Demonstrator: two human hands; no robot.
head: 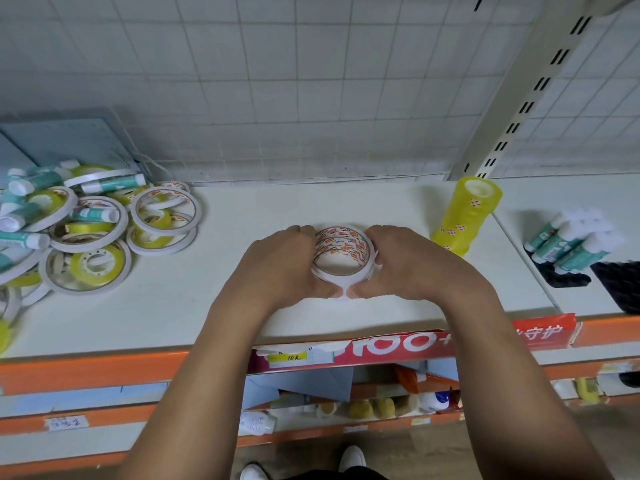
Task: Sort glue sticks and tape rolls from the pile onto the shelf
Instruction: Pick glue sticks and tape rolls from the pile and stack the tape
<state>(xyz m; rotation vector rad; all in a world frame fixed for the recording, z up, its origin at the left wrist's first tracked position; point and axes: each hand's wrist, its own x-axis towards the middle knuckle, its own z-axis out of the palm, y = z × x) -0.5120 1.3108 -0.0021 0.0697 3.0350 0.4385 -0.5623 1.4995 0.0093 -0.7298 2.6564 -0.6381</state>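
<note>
A stack of white double-sided tape rolls (341, 252) stands in the middle of the white shelf (242, 220). My left hand (280, 265) grips its left side and my right hand (405, 261) grips its right side, thumbs meeting at the front. The mixed pile (79, 230) of white tape rolls, yellow tape rolls and teal glue sticks lies at the shelf's left. A tall stack of yellow clear tape rolls (464, 216) stands just right of my right hand. Several glue sticks (568, 240) stand upright in a black holder further right.
A tiled wall with wire grid backs the shelf, and a slotted upright post (519, 98) rises at the right. The shelf's front edge is orange with a red sign (398, 344). Lower shelves hold assorted goods. A blue board (69, 140) leans behind the pile.
</note>
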